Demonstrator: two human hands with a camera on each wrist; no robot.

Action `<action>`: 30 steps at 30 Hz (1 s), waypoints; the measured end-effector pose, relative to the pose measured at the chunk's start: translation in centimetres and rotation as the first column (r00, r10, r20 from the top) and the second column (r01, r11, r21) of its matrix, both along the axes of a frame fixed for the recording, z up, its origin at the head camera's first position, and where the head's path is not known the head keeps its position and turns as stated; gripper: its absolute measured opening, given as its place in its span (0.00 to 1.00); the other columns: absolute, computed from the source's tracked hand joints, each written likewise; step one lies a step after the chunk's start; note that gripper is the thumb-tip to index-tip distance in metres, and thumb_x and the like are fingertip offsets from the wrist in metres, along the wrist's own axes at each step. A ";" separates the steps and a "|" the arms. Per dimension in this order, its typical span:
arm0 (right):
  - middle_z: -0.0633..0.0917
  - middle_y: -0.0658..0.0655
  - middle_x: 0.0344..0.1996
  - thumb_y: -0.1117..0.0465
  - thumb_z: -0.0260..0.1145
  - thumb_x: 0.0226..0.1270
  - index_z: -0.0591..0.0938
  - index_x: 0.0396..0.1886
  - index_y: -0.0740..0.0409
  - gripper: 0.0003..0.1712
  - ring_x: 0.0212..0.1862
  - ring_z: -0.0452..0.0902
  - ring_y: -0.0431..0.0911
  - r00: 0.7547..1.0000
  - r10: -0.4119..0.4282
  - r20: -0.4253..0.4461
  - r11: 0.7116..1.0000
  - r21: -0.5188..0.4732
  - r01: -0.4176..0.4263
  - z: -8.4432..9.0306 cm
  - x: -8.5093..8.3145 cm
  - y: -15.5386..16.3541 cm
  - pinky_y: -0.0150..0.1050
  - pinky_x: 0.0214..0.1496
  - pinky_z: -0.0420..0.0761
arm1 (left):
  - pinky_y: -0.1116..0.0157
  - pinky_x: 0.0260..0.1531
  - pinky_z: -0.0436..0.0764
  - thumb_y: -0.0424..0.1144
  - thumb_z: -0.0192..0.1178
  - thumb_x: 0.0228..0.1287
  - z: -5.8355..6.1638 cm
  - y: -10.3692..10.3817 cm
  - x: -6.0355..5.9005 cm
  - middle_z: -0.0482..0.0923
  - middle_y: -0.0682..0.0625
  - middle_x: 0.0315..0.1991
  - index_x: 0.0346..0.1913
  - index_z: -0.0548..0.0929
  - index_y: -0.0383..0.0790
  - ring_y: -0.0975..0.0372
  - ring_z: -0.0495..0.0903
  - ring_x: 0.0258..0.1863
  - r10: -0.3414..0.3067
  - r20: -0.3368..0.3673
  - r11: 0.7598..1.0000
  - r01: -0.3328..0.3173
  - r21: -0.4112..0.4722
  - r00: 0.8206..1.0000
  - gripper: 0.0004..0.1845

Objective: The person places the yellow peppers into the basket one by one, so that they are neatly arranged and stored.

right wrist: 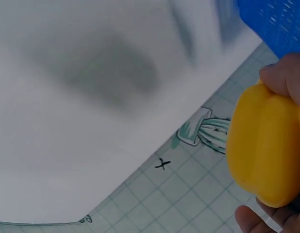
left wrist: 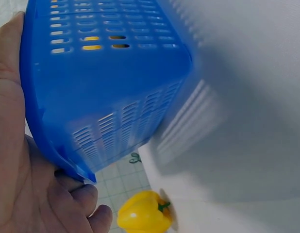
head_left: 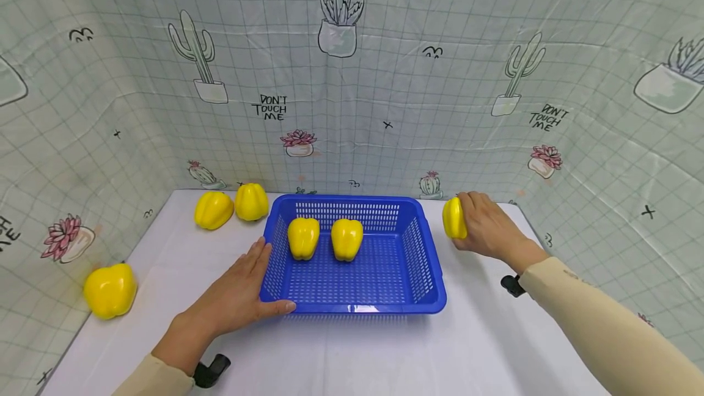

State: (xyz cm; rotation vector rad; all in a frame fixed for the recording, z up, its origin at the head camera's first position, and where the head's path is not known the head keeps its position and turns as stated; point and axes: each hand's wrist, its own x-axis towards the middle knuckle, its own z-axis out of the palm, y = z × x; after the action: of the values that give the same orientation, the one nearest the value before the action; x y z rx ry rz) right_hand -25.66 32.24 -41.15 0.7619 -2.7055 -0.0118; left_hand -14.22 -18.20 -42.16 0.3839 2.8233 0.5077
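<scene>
Basket (head_left: pixel 385 274) at centre of surface (head_left: pixel 352 353), two peppers (head_left: pixel 304 238) (head_left: pixel 346 239) inside toward 12 o'clock. Pair of peppers (head_left: pixel 213 209) (head_left: pixel 251 201) at 10 o'clock of basket; lone pepper (head_left: pixel 110 290) at 9 o'clock; held pepper (head_left: pixel 454 217) at 2 o'clock. Left hand (head_left: pixel 233 298) against basket's 8 o'clock corner.

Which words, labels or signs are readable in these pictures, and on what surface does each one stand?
"DON'T TOUCH ME" – printed on the backdrop cloth, left of centre.
"DON'T TOUCH ME" – the same cloth, right side.
Cut-off letters at the far left edge of the cloth: not readable.
The blue basket and the yellow peppers carry no text that can be seen.
</scene>
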 end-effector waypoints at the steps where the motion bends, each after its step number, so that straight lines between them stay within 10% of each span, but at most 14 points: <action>1: 0.78 0.67 0.44 0.52 0.84 0.45 0.71 0.58 0.71 0.47 0.45 0.76 0.61 1.000 0.006 0.000 1.000 0.000 -0.006 0.3 0.0 -0.2 0.55 0.49 0.85 | 0.37 0.80 0.56 0.81 0.61 0.56 0.0 0.0 0.0 0.39 0.32 0.86 0.84 0.46 0.29 0.35 0.49 0.83 0.000 -0.001 1.000 0.000 0.001 1.000 0.72; 30: 0.81 0.66 0.53 0.40 0.80 0.49 0.71 0.65 0.67 0.52 0.54 0.79 0.60 0.991 0.121 -0.055 0.987 0.112 -0.114 3.8 0.0 -8.9 0.55 0.50 0.85 | 0.37 0.80 0.55 0.80 0.60 0.58 -0.2 -0.2 0.2 0.37 0.33 0.86 0.85 0.44 0.29 0.35 0.49 0.83 -0.013 -0.019 0.999 0.014 0.038 1.000 0.71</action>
State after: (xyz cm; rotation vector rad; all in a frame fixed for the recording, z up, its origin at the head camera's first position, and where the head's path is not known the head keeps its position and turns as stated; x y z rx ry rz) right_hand -25.69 23.38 -37.35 0.9366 -2.6150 -0.1536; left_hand -14.06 -18.39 -42.34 0.4176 2.8305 0.5592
